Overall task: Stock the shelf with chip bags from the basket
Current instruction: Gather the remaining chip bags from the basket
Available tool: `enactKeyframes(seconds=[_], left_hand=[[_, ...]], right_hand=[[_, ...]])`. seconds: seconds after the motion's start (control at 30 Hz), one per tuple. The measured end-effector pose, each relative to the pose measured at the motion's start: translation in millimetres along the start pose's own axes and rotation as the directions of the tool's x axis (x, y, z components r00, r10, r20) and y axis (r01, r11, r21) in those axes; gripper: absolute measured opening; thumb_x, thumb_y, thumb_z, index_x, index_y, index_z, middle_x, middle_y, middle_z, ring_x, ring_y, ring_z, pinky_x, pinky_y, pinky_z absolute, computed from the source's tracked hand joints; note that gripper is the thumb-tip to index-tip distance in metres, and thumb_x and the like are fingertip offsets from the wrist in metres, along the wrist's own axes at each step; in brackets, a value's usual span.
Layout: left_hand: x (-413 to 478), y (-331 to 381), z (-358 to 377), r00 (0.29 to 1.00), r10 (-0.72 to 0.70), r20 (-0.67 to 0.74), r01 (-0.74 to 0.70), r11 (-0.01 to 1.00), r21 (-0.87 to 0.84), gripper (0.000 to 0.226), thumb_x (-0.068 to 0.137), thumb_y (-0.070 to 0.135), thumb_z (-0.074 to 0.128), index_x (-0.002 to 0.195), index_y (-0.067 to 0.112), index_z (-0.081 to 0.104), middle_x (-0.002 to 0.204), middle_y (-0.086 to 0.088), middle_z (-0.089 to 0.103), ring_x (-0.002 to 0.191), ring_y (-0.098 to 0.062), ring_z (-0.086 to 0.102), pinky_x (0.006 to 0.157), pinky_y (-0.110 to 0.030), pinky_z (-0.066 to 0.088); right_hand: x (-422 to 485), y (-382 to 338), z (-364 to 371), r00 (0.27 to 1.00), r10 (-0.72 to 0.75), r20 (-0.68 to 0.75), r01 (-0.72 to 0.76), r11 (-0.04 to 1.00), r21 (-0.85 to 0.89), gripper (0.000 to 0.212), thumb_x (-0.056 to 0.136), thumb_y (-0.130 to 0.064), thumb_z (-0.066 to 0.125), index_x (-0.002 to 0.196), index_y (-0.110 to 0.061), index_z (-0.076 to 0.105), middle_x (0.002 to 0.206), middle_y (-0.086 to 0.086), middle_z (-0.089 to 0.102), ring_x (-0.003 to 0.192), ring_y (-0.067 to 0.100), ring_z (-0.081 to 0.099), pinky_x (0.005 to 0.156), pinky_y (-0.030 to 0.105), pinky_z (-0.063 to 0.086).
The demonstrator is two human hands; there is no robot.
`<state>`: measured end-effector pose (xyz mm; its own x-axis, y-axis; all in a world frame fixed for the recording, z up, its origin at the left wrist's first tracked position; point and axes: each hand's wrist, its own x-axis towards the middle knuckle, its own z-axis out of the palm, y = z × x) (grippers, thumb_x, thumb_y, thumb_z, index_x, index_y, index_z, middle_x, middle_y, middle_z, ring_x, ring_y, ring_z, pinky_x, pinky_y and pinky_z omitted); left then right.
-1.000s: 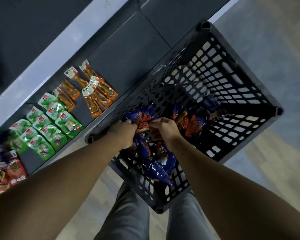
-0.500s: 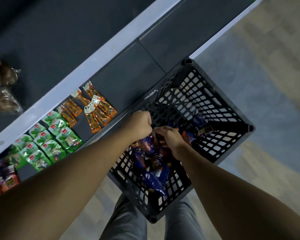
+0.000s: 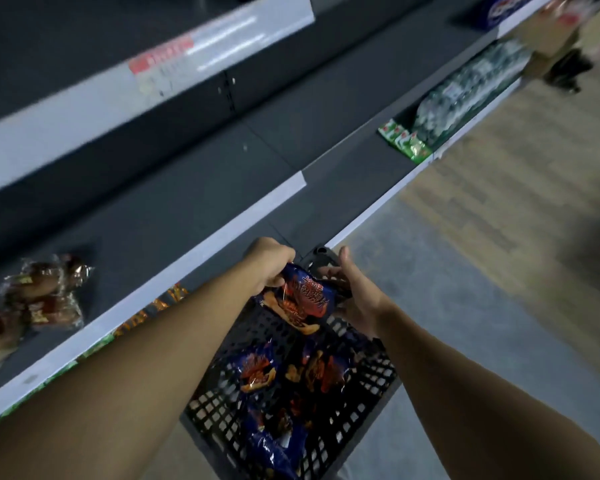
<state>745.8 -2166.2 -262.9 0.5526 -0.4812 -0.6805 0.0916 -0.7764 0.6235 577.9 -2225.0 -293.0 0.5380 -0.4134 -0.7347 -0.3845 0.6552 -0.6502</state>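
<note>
This bag (image 3: 305, 299) is looking light, puffy and slick, so I'd be pinching the top seam, not squeezing the middle. Left hand (image 3: 271, 266) is gripping that top edge, arm reaching in from 7 o'clock. Right hand (image 3: 359, 297) is lying mostly open, cupping the bag's 3 o'clock side. It's hanging over the basket (image 3: 373, 384), shelf (image 3: 194, 202) sitting at 11 o'clock.

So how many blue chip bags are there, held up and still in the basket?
Chip bag gripped by the left hand: 1
Chip bags lying in the basket: 3 I can tell apart
Total: 4
</note>
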Motion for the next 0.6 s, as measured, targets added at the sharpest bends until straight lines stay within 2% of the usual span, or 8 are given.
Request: enactKeyframes(seconds=[0.13,0.23,0.3,0.4,0.43,0.5,0.53,0.6], left_hand=[[-25.2,45.1,-19.5,0.999,0.047,-0.002,-0.047,0.996,-0.081,0.004,0.082,0.008,0.053,0.082,0.011,0.052,0.075,-0.007,0.048,0.064,-0.021,0.047,0.045,-0.020,0.039],[-44.8,76.4,-42.0,0.994,0.102,-0.040,-0.106,0.987,-0.120,0.003,0.085,0.009,0.051,0.085,0.009,0.054,0.073,-0.007,0.050,0.057,-0.019,0.046,0.041,-0.018,0.037],[-58.3,95.4,-59.9,0.990,0.126,-0.063,-0.135,0.978,-0.157,0.008,0.085,0.007,0.051,0.079,0.012,0.049,0.068,-0.006,0.047,0.052,-0.017,0.043,0.041,-0.017,0.036],[-79.4,119.9,-87.8,0.979,0.154,-0.136,-0.182,0.955,-0.234,0.012,0.085,0.008,0.052,0.075,0.013,0.049,0.068,-0.008,0.048,0.050,-0.017,0.043,0.042,-0.015,0.036],[-88.3,126.2,-97.7,0.975,0.154,-0.160,-0.192,0.947,-0.258,0.012,0.085,0.008,0.052,0.075,0.013,0.050,0.069,-0.008,0.050,0.050,-0.016,0.043,0.040,-0.014,0.036],[-103.7,135.5,-119.1,0.968,0.161,-0.193,-0.216,0.925,-0.311,0.012,0.087,0.010,0.052,0.076,0.013,0.052,0.069,-0.008,0.052,0.051,-0.016,0.044,0.037,-0.012,0.035],[-110.5,139.0,-130.6,0.963,0.168,-0.212,-0.233,0.913,-0.335,0.011,0.088,0.011,0.052,0.078,0.013,0.053,0.070,-0.007,0.053,0.052,-0.015,0.045,0.036,-0.012,0.034],[-127.1,143.4,-153.1,0.948,0.198,-0.249,-0.281,0.888,-0.363,0.009,0.090,0.019,0.054,0.084,0.014,0.058,0.070,-0.005,0.056,0.052,-0.014,0.047,0.036,-0.013,0.033]], right_hand=[[-21.2,-50.3,-2.7,0.992,-0.116,0.052,0.114,0.992,0.054,0.073,0.072,-0.073,0.055,0.117,-0.016,0.063,0.131,0.013,0.064,0.115,0.028,0.065,0.106,0.046,0.048],[-39.4,-89.7,-1.7,0.974,-0.193,0.116,0.180,0.977,0.117,0.064,0.075,-0.063,0.066,0.118,-0.016,0.063,0.131,0.016,0.064,0.112,0.030,0.066,0.096,0.044,0.052],[-53.7,-116.9,5.3,0.948,-0.260,0.183,0.248,0.965,0.088,0.051,0.075,-0.056,0.071,0.108,-0.017,0.071,0.117,0.013,0.071,0.100,0.026,0.070,0.086,0.039,0.054],[-69.3,-153.5,23.3,0.877,-0.330,0.349,0.319,0.943,0.091,0.023,0.074,-0.040,0.073,0.080,-0.019,0.081,0.090,0.007,0.078,0.081,0.021,0.075,0.075,0.034,0.059],[-71.4,-163.8,30.4,0.855,-0.359,0.374,0.346,0.932,0.103,0.027,0.065,-0.035,0.083,0.086,-0.018,0.079,0.093,0.009,0.077,0.082,0.022,0.076,0.074,0.035,0.061],[-76.1,-184.0,48.7,0.839,-0.392,0.377,0.385,0.918,0.098,0.060,0.050,-0.030,0.095,0.103,-0.013,0.071,0.103,0.013,0.075,0.088,0.026,0.075,0.081,0.039,0.062],[-77.7,-193.6,58.4,0.832,-0.407,0.376,0.404,0.910,0.093,0.063,0.052,-0.033,0.095,0.106,-0.011,0.070,0.106,0.014,0.074,0.092,0.028,0.074,0.085,0.043,0.060],[-82.4,-211.2,80.2,0.812,-0.446,0.377,0.452,0.889,0.078,0.050,0.075,-0.039,0.080,0.111,-0.006,0.069,0.115,0.019,0.073,0.104,0.035,0.070,0.092,0.050,0.056]])
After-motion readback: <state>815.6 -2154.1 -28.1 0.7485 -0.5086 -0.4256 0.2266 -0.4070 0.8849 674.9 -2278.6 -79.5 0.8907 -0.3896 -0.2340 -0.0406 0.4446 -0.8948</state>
